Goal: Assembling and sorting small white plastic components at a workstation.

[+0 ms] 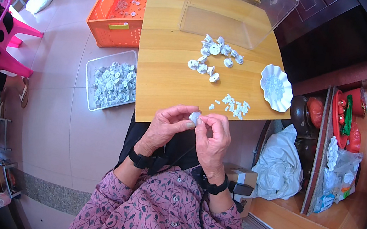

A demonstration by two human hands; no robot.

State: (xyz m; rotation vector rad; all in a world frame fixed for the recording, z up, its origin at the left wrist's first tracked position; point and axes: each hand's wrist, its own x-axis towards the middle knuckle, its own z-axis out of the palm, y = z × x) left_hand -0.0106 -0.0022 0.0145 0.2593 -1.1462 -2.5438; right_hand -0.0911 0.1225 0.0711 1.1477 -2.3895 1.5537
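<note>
Over the near edge of the wooden table (167, 63), my left hand (170, 124) pinches a small round white plastic part (194, 117) between thumb and fingers. My right hand (213, 136) meets it from the other side, its thumb and fingertips closed at the part; whether they hold a second small piece is hidden. Just beyond my hands lies a scatter of tiny white plastic pieces (238, 107). Farther back sits a loose group of round white plastic parts (214, 49). To the right stands a scalloped white dish (284, 101) with small clear pieces in it.
A clear plastic box (222, 29) stands at the table's far side. On the floor at left are an orange crate (123, 36) and a clear bin (91, 99) full of round parts. Shelving (316, 161) with a white bag (279, 167) is at right; a pink chair (18, 43) stands far left.
</note>
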